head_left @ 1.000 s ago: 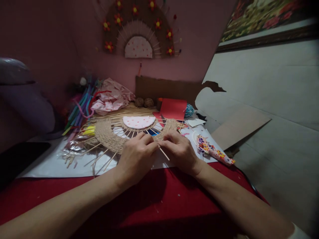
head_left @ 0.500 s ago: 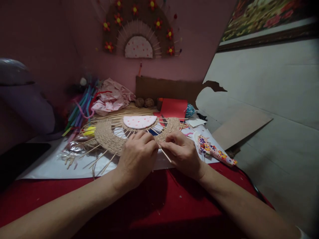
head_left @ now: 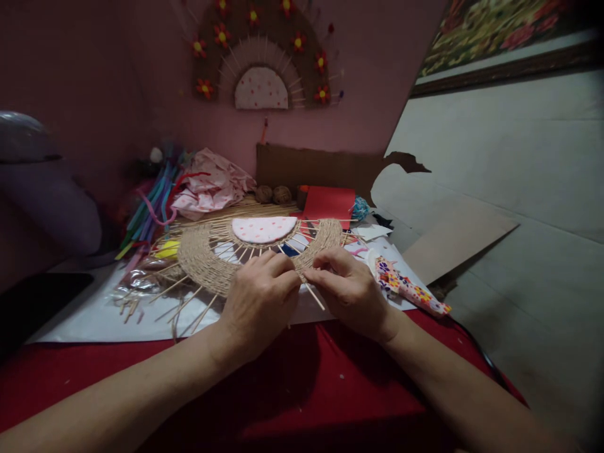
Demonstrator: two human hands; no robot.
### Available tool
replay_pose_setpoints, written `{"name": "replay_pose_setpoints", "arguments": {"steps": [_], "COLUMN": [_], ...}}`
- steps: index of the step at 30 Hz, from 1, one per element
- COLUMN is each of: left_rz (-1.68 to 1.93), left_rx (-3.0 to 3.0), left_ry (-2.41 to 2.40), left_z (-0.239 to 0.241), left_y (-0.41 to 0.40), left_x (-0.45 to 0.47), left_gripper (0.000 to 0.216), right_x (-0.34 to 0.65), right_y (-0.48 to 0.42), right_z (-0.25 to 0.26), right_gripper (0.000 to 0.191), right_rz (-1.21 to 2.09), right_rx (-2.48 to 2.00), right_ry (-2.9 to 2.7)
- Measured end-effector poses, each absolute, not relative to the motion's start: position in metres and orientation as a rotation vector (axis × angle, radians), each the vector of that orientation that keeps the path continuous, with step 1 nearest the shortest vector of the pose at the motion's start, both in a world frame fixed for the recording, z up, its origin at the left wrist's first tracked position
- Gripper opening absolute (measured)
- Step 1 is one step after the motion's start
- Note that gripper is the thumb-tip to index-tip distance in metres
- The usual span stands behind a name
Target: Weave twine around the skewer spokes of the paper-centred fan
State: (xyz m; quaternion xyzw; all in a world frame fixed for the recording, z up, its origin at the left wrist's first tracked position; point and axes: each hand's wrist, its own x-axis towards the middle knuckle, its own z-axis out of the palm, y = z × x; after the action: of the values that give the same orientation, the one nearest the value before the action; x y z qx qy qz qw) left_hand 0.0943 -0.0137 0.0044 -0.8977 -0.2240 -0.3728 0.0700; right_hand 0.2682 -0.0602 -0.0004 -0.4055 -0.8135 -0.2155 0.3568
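A half-round woven piece (head_left: 202, 261) of jute twine on radiating wooden skewers lies on white paper (head_left: 89, 314), with a pink dotted half-disc (head_left: 263, 229) at its centre. My left hand (head_left: 259, 302) is closed, its fingers pinching the woven rim at the near edge. My right hand (head_left: 349, 289) is closed too, pinching the twine at the same spot beside one protruding skewer (head_left: 315, 297). The fingertips of both hands nearly touch.
A floral-patterned glue gun (head_left: 408, 286) lies right of my right hand. Coloured pipe cleaners (head_left: 151, 207), crumpled pink paper (head_left: 212, 182), two twine balls (head_left: 274, 194), red card (head_left: 329, 204) and brown cardboard (head_left: 453, 236) surround the work. A finished piece (head_left: 262, 56) hangs on the wall.
Both hands stayed at the near rim; the fingers shifted slightly, and the view drifted a little.
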Motion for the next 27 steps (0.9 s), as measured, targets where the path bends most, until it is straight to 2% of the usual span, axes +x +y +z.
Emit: {"name": "replay_pose_setpoints", "arguments": {"steps": [6, 9, 11, 15, 20, 27], "left_rz": [-1.230, -1.221, -1.209, -1.194, -1.208, -1.239], "left_rx": [-2.707, -2.716, -2.730, -2.752, -2.754, -2.748], "left_ry": [-0.733, -0.724, -0.732, -0.748, -0.766, -0.778], "left_z": [0.002, 0.002, 0.001, 0.000, -0.001, 0.000], "left_y": [-0.003, -0.001, -0.002, -0.002, -0.002, -0.003], "left_x": [0.092, 0.092, 0.092, 0.092, 0.092, 0.093], "left_gripper": [0.015, 0.013, 0.011, 0.011, 0.011, 0.013], "right_x": [0.274, 0.276, 0.277, 0.277, 0.275, 0.275], "right_y": [-0.056, -0.059, -0.061, -0.063, -0.061, -0.060], "right_z": [0.005, 0.010, 0.012, 0.013, 0.009, 0.008], "right_gripper": [0.038, 0.043, 0.037, 0.011, 0.013, 0.016], "right_rz": [-0.309, -0.241, -0.271, -0.161, 0.022, -0.120], "right_rx": [-1.052, -1.046, -1.058, -1.007, -0.972, -1.051], "right_ry": [-2.230, -2.203, -2.130, -1.837, -1.658, -1.961]}}
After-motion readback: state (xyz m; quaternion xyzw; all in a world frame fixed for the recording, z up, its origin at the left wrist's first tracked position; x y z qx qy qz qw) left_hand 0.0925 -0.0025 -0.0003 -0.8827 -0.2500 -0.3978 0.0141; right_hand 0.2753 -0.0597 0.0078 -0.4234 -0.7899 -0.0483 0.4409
